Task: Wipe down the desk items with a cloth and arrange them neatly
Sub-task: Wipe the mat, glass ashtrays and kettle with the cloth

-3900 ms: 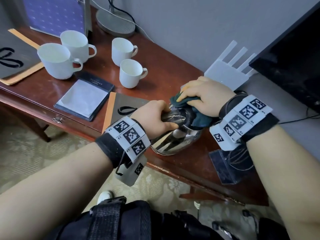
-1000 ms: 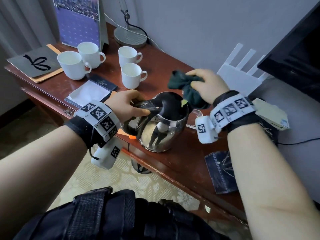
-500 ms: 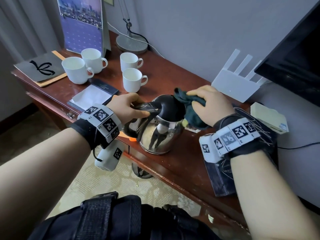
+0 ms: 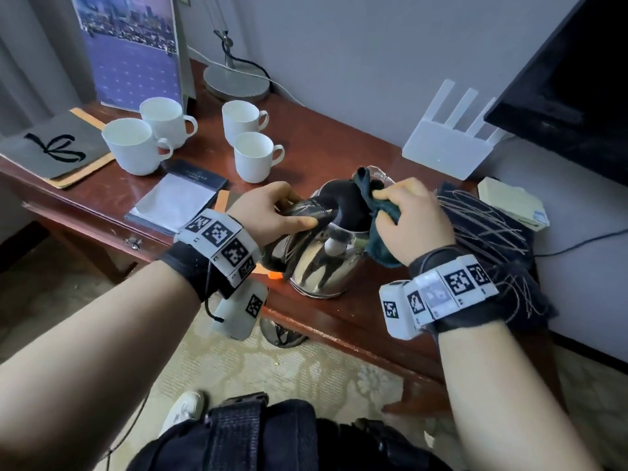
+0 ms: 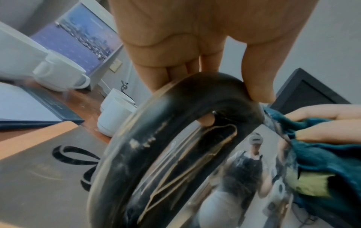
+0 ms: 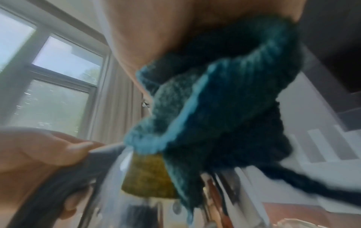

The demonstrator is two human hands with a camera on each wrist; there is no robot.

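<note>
A shiny steel kettle (image 4: 321, 266) with a black lid and handle stands near the front edge of the wooden desk (image 4: 326, 154). My left hand (image 4: 272, 215) grips the black handle (image 5: 195, 98), fingers curled round it. My right hand (image 4: 407, 222) holds a bunched dark teal cloth (image 4: 377, 212) against the kettle's right side, by the lid. The cloth (image 6: 215, 100) fills the right wrist view, with a yellow patch beneath it. In the left wrist view the cloth (image 5: 322, 162) lies on the mirrored kettle wall (image 5: 224, 185).
Several white cups (image 4: 136, 144) stand at the back left, beside a notepad in a dark holder (image 4: 176, 202) and a grey folder (image 4: 54, 147). A calendar (image 4: 132, 45), lamp base (image 4: 236, 79), white router (image 4: 445, 144), dark monitor (image 4: 571, 83) and scribbled dark pad (image 4: 482, 226) line the back and right.
My right hand has slid the cloth from the kettle's lid down along its right side. The left hand has kept its grip on the handle. The head view has shifted slightly.
</note>
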